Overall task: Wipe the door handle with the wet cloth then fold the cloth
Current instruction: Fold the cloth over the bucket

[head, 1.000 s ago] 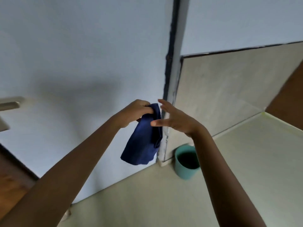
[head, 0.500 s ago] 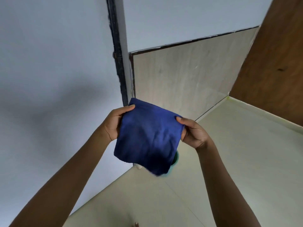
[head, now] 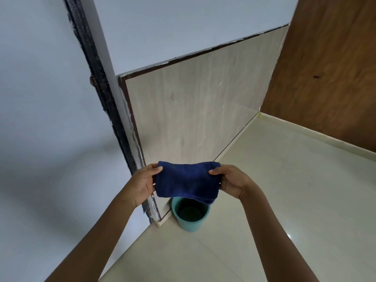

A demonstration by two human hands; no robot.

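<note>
A dark blue cloth (head: 187,181) is stretched between both hands at waist height, doubled over into a short wide band. My left hand (head: 143,184) pinches its left end, thumb on top. My right hand (head: 232,183) pinches its right end the same way. The cloth hangs just above a teal bucket. The door handle is out of view.
A teal bucket (head: 191,222) stands on the pale tiled floor (head: 264,200) at the foot of the door frame (head: 114,110). A white door surface (head: 40,119) fills the left. A beige tiled wall (head: 193,110) and a brown wooden panel (head: 329,74) close the corner.
The view swung right, away from the handle. My right hand took the cloth's free end, both hands spread it, then folded it in half and lowered it over the bucket.
</note>
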